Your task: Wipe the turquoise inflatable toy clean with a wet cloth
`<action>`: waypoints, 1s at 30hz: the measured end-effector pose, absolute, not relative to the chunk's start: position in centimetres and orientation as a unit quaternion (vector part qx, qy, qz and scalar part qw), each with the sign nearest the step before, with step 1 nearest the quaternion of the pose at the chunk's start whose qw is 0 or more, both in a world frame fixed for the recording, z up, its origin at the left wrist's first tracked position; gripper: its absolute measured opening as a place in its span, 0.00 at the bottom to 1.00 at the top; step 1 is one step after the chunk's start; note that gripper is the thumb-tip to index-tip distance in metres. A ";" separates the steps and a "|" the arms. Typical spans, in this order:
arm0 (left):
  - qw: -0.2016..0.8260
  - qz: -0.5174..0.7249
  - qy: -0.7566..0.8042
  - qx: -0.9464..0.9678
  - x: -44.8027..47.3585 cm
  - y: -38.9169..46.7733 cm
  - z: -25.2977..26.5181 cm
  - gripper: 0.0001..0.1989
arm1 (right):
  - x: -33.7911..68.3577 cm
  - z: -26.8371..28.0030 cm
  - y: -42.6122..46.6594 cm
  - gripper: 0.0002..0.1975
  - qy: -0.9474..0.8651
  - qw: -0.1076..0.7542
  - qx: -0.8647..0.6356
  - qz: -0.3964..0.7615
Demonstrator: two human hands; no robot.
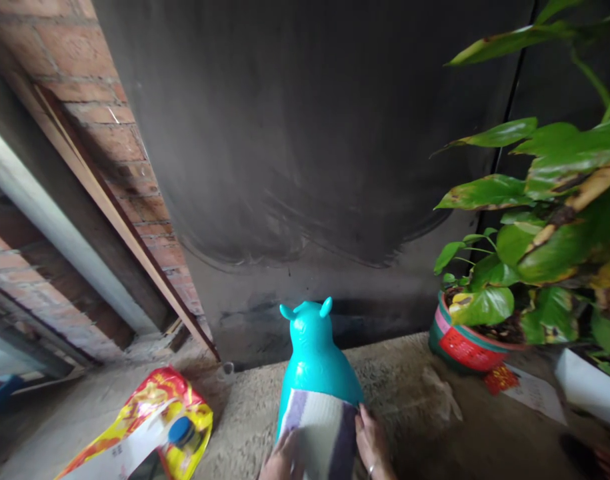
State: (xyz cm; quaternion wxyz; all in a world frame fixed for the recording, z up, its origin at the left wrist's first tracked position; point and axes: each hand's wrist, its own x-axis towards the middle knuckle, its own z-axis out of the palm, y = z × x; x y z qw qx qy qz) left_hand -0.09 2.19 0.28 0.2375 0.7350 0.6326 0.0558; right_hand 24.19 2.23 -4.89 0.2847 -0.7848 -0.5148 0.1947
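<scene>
1. Blue-green toy animal sits low by the dark panel, its head facing away from the person.
2. On its back lies a striped cloth.
3. The left hand touches the cloth's left side. The right hand is at its right edge, maybe so it lies straight.
4. I can't tell if either grip is open or closed.
5. A plant pot stands well apart, out of the way.

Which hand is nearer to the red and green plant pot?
Right. The right hand is at the right edge of the cloth, to the left of the plant pot; the left hand is at the cloth's left edge, farther from the pot.
</scene>
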 end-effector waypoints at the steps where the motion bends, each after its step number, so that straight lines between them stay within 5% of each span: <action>1: 0.228 0.056 0.626 0.744 -0.1 2.6 0.9 0.29 | 23.8 -4.3 2.1 0.25 -0.519 0.290 -0.779 0.199; 8: 0.210 0.114 0.497 0.835 2.7 3.4 5.7 0.33 | 20.1 0.2 -2.1 0.21 -0.646 0.378 -0.631 0.204; 13: 0.299 0.055 0.416 0.857 3.2 2.2 7.1 0.18 | 20.2 2.0 -3.9 0.23 -0.704 0.397 -0.558 0.189; 22: 0.206 0.099 0.448 0.865 -1.3 0.4 3.6 0.17 | 23.6 7.9 -5.0 0.16 -0.705 0.439 -0.518 0.207; 30: 0.123 0.084 0.527 0.837 -2.2 -0.7 1.1 0.16 | 23.9 10.4 -5.6 0.12 -0.694 0.390 -0.538 0.276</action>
